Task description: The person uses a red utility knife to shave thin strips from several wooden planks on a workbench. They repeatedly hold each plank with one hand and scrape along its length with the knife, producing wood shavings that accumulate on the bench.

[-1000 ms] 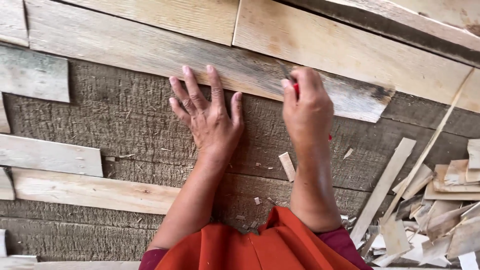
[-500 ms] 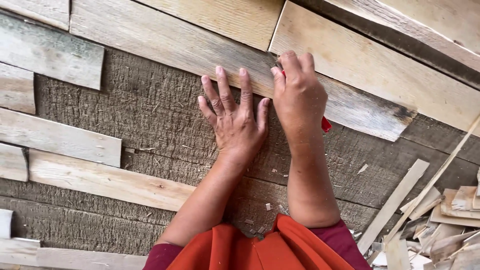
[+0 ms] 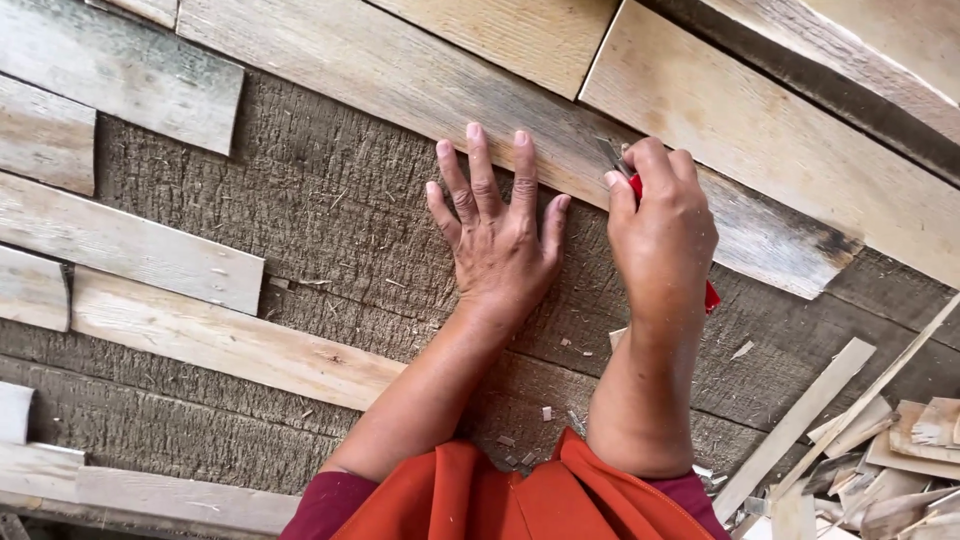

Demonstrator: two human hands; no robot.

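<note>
Weathered grey wood makes up the long plank (image 3: 420, 90), whose long axis runs slantwise from upper left down to lower right across the rough dark board (image 3: 300, 230). The left hand (image 3: 498, 235) lies open and flat, fingers spread, fingertips resting on the plank's lower edge. Just to its right, the right hand (image 3: 660, 225) is closed in a fist around a red-handled tool (image 3: 711, 296); its metal tip, probably a blade, meets that same edge just beyond the knuckles. Both hands sit side by side; offcuts (image 3: 880, 450) lie well apart, lower right.
</note>
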